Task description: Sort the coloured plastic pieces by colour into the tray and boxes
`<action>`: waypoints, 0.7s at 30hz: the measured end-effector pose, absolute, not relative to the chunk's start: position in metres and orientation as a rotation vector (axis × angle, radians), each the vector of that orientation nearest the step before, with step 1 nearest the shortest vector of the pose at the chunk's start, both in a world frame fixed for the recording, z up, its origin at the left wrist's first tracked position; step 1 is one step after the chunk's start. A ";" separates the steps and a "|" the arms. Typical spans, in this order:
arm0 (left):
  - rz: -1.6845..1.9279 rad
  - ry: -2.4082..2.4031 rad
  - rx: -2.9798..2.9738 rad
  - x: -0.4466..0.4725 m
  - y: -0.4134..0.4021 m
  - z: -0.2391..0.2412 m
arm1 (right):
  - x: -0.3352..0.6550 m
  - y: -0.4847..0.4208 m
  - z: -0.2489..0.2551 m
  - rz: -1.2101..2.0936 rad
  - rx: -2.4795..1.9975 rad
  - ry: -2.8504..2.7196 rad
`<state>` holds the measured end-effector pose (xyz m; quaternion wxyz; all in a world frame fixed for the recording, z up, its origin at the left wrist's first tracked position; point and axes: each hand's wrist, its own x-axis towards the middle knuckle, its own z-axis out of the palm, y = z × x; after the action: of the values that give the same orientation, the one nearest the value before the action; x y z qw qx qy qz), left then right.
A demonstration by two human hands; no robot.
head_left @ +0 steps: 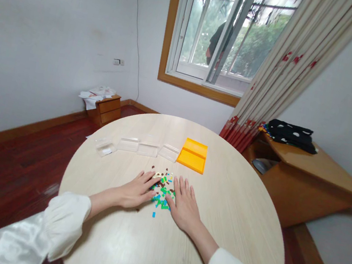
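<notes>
Sleeves (67, 217), bricks (164, 190), 4 clear boxes (148, 149), yellow case (192, 158) (open)

Looks like a rm in a home: cream-&-red curtain (285, 64) by a wood-framed window (169, 27), dk red wood flr (22, 165), wall socket (118, 62), sm. drawer unit (111, 111) w/ papers (96, 94), folded blk-&-wht cloth (293, 136) on brown wood furniture (288, 187) at rt, rnd pale counter (241, 224) mid-rm.

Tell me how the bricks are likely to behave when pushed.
The bricks would probably scatter rather than move as one, since they lie loose on the table. They look light, being tiny beside the left hand and right hand. Rolling seems unlikely: the clearer ones look flat-sided.
</notes>
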<state>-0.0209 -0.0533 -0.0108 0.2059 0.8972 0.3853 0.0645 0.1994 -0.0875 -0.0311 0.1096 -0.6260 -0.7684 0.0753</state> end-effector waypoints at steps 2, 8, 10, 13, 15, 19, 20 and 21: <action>0.182 1.167 2.462 -0.023 -0.072 -0.016 | 0.197 -0.073 -0.029 0.256 -1.851 -2.245; 0.311 1.241 2.559 -0.015 -0.122 -0.024 | 0.177 -0.044 -0.008 0.405 -1.548 -2.443; 0.307 1.196 2.583 -0.010 -0.131 -0.021 | 0.170 -0.039 0.001 0.397 -1.317 -2.621; 0.285 1.186 2.577 -0.005 -0.136 -0.019 | 0.164 -0.030 0.009 0.386 -1.125 -2.799; 0.289 1.237 2.566 -0.005 -0.133 -0.021 | 0.166 -0.024 0.009 0.375 -1.149 -2.815; 0.389 1.428 2.542 -0.007 -0.114 -0.030 | 0.184 -0.020 -0.001 0.314 -1.317 -2.721; 0.421 1.478 2.529 -0.008 -0.107 -0.032 | 0.190 -0.023 -0.004 0.302 -1.372 -2.691; 0.439 1.513 2.518 -0.008 -0.100 -0.034 | 0.195 -0.027 -0.008 0.291 -1.431 -2.657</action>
<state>-0.0078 -0.1003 -0.0342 0.0856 0.8446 0.5076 0.1472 0.1947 -0.0268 -0.0080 0.0550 -0.4714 -0.8750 0.0957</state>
